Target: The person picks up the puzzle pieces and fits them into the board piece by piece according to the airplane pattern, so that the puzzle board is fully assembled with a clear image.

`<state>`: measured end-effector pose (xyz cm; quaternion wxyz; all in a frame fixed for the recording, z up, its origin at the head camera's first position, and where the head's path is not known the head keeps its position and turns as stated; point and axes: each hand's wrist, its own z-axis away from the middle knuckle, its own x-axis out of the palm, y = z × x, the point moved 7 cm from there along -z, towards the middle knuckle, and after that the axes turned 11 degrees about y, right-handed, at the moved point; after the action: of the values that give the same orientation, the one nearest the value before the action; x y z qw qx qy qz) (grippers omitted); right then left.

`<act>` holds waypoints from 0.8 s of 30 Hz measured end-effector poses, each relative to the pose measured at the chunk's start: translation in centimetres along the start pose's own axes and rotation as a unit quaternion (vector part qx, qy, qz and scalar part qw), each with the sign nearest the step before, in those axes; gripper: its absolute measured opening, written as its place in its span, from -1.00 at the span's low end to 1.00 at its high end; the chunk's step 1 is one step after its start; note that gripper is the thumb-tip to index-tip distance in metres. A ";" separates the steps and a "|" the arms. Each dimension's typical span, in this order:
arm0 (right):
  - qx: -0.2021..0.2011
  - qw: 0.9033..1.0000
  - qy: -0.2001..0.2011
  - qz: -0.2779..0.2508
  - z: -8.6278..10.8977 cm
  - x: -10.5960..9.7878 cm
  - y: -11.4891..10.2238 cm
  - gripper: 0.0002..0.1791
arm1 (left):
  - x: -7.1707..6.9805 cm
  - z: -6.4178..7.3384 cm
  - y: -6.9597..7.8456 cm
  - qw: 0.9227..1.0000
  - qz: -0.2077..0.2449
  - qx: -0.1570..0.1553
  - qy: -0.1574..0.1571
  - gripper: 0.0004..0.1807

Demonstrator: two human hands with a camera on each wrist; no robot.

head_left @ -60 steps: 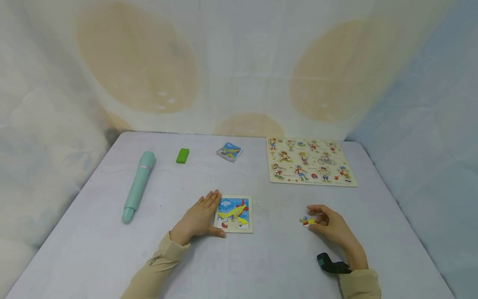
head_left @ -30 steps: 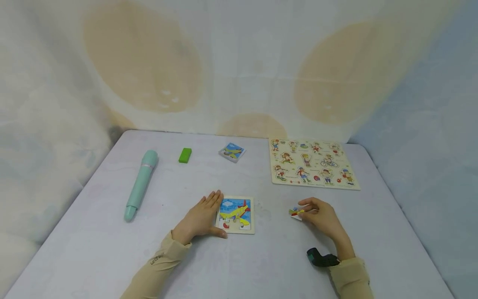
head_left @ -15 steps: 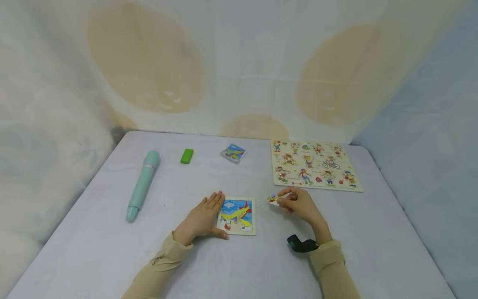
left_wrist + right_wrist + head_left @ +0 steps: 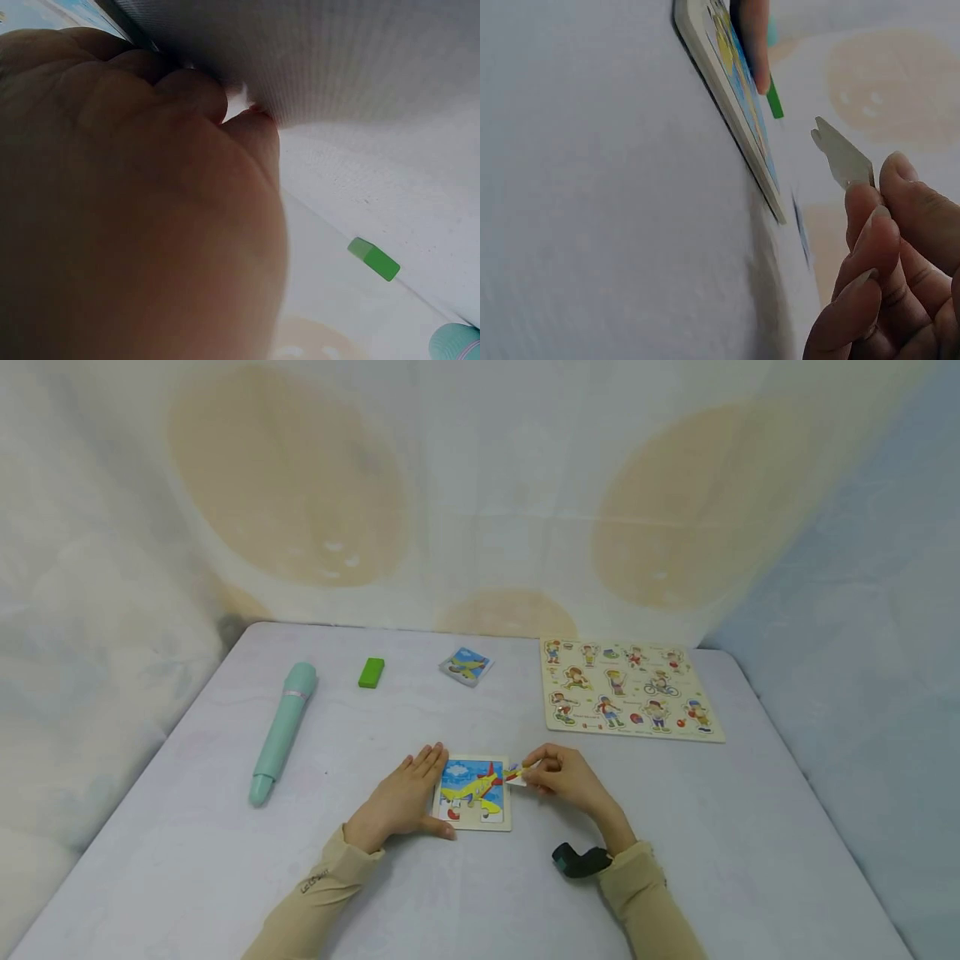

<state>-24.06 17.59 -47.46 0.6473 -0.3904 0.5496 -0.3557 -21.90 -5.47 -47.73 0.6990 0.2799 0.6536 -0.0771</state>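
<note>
A small square jigsaw puzzle (image 4: 468, 768) with a yellow airplane on blue sky lies in its pale wooden frame at the middle of the table. One gap shows bare wood at its lower middle. My left hand (image 4: 402, 802) lies with straight fingers along the frame's left edge, thumb at the lower left corner. Between thumb and fingers my right hand (image 4: 566, 775) pinches a puzzle piece (image 4: 516, 775) at the frame's right edge. In the right wrist view the piece (image 4: 845, 155) shows its plain back, raised off the table.
A mint-green cylinder (image 4: 283, 731) lies at the left. Behind are a green block (image 4: 371, 673) and a small airplane picture card (image 4: 466, 667). A larger wooden board (image 4: 630, 689) with figures of children lies at the back right. A black wrist device (image 4: 581, 861) sits at the right sleeve.
My right hand has carried the pinched puzzle piece leftward from the right of the table to the frame's right edge. My left hand stays at the frame.
</note>
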 end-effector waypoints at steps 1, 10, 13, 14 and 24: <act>-0.005 1.000 -0.006 0.001 0.0 0.4 -0.1 -0.75 | 0.0 0.0 0.0 1.000 0.000 0.001 0.000 0.33; -0.037 0.998 -0.040 0.005 0.8 3.6 -1.7 -0.82 | 0.0 0.0 -0.1 1.000 0.000 0.002 -0.001 0.33; -0.047 0.998 -0.052 0.003 1.1 4.5 -2.3 -0.81 | 0.0 -0.1 -0.1 1.000 -0.003 0.003 -0.001 0.34; -0.047 0.997 -0.055 0.002 1.3 4.8 -2.5 -0.81 | 0.0 -0.1 -0.1 1.000 -0.004 0.004 -0.001 0.34; -0.041 0.997 -0.065 0.007 1.8 6.8 -2.7 -0.88 | -0.2 0.1 0.0 1.000 0.009 0.006 0.003 0.33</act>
<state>-21.45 10.59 -47.82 0.6674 -0.4353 0.5234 -0.3020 -21.83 -5.53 -47.49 0.6962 0.2903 0.6524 -0.0739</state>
